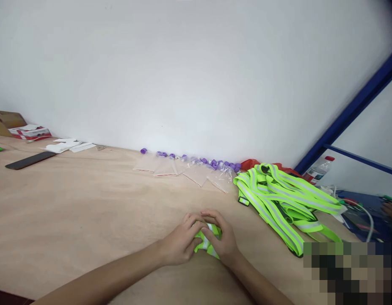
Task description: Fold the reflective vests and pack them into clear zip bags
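Note:
Between my two hands is a small folded bundle of neon-green reflective strap (206, 242) with silver stripes, close to the table's near side. My left hand (185, 239) is closed on its left side, thumb and fingers pressed against the folds. From the right, my right hand (222, 239) wraps round the same bundle, its fingers curled over the top. Parts of the strap are hidden beneath my fingers. To the right lies a loose pile of the same green reflective straps (278, 195), with a dark buckle at its left edge.
Clear zip bags (196, 174) and several purple rolled pieces (215, 164) line the wall. A red cloth (249, 164) and a bottle (321, 169) stand behind the pile. Leftward lie a dark flat strip (31, 160), white papers (64, 146) and a red-white box (31, 133). Pixelation covers the lower right.

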`<state>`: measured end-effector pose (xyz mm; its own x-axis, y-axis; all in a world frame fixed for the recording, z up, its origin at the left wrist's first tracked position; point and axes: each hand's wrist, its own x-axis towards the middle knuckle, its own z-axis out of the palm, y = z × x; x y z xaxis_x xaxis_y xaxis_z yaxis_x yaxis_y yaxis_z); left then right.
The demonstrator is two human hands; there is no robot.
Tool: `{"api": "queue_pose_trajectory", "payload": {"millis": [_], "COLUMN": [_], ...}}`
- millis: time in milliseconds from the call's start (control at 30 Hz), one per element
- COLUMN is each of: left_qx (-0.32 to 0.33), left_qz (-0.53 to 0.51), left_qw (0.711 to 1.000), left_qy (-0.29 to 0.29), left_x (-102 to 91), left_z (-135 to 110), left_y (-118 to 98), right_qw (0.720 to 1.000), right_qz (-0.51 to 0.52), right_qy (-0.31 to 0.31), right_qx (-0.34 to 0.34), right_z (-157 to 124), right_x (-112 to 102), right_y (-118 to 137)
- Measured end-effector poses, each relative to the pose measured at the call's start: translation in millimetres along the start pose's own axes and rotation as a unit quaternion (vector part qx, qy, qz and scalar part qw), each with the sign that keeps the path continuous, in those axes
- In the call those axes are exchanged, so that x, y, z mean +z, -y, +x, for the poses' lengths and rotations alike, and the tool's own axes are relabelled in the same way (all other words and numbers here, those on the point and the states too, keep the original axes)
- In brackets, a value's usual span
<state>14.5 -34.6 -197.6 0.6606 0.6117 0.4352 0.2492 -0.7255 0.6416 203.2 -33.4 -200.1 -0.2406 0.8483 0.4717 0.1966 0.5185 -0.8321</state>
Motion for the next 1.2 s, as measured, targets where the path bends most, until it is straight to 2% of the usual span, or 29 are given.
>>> {"api": "queue_pose_trajectory", "payload": {"millis": [100,300,467,567,767,933,1200], "left_qx": [-0.002,0.003,-0.002,-0.005,-0.026,-0.035,-0.090], "left_qz": [0.009,0.017,0.020,0.026,0.016,-0.019,-0.092], "left_qw": [1.000,1.000,0.999,0.999,0.999,0.999,0.991], "left_qy": [0.002,0.019,0.028,0.028,0.016,-0.009,-0.048], "left_x": [-0.1,-1.7,-2.7,-3.1,-2.5,-4.5,-10.7], "left_z": [1,2,3,3,1,1,4], "left_y": [-1,4,8,8,5,2,4], "right_qw": [1.000,0.993,0.984,0.981,0.984,0.985,0.983], "right_qz": [-0.005,-0.011,-0.048,-0.057,-0.025,-0.024,-0.044], "right_qy": [0.012,0.094,0.125,0.129,0.134,0.113,0.093], "right_qx": [0.015,0.071,0.118,0.134,0.114,0.128,0.150], "right_z": [3,10,12,13,16,14,12], "right_x": [-1,-9,-13,-13,-11,-12,-13], "right_y": [-3,-2,1,4,10,5,6]}}
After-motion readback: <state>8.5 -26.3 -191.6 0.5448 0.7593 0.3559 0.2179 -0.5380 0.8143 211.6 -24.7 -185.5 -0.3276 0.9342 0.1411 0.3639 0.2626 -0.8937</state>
